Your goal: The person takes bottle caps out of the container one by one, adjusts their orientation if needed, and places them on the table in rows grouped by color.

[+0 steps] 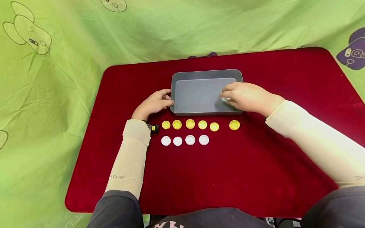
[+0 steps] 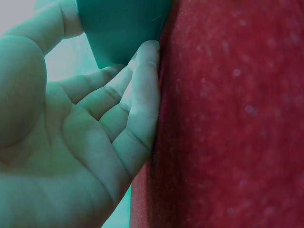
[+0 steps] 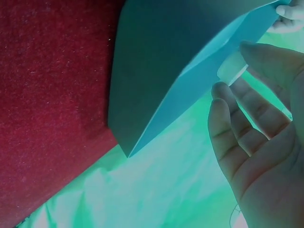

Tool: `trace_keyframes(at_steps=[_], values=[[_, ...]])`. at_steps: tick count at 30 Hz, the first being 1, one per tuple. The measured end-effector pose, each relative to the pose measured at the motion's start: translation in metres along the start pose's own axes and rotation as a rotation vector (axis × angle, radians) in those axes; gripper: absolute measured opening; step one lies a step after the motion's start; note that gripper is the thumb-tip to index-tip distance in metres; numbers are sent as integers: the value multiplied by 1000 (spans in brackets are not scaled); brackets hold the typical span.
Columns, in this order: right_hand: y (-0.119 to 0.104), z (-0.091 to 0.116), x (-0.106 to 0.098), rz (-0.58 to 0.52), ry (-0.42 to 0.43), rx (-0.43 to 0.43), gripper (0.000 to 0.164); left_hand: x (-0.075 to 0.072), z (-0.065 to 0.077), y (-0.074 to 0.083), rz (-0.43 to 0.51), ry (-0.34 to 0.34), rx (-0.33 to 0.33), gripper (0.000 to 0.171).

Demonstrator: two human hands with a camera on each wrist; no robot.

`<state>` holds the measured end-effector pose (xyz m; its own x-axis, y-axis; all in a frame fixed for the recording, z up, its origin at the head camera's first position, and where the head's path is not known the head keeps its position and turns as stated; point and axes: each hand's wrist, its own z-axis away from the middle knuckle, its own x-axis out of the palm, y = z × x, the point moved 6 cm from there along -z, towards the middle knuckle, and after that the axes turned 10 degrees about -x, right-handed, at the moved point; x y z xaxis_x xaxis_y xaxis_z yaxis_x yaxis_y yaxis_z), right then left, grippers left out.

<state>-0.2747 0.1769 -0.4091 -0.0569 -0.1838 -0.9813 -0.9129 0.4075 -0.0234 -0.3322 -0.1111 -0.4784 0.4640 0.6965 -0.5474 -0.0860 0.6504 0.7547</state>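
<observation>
A grey rectangular tray (image 1: pixel 199 95) lies on the red cloth. My left hand (image 1: pixel 155 103) holds its left side, with the thumb at the rim and the other fingers low along the outer wall, as the left wrist view shows. Over the tray's right part, my right hand (image 1: pixel 246 97) pinches a white bottle cap (image 3: pixel 232 69) between thumb and fingertips. In the head view that cap is mostly hidden by the fingers. In front of the tray lie several yellow caps (image 1: pixel 190 123) in a row, and nearer me several white caps (image 1: pixel 190 140) form a second row.
One yellow cap (image 1: pixel 234 125) lies apart at the right end of its row. The red-covered table (image 1: pixel 242 177) has rounded corners, and green patterned cloth (image 1: pixel 159 28) hangs behind it. A black wrist device (image 1: pixel 154 128) sits by the left cuff.
</observation>
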Motion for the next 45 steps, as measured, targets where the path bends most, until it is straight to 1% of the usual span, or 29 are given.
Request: trace_keyframes(at_steps=[9, 18, 23, 40, 45], values=[[-9, 3, -4, 9, 18, -13, 28, 1, 0, -2, -1, 7, 0, 57], [-23, 5, -11, 13, 85, -66, 30, 2, 1, 0, 3, -1, 1, 57], [-30, 4, -12, 0, 99, -83, 30, 1, 1, 0, 3, 2, -1, 57], [-49, 0, -9, 3, 64, -86, 27, 0, -1, -1, -1, 2, 1, 57], [-55, -1, -7, 9, 63, -104, 25, 0, -1, -1, 1, 6, 1, 57]])
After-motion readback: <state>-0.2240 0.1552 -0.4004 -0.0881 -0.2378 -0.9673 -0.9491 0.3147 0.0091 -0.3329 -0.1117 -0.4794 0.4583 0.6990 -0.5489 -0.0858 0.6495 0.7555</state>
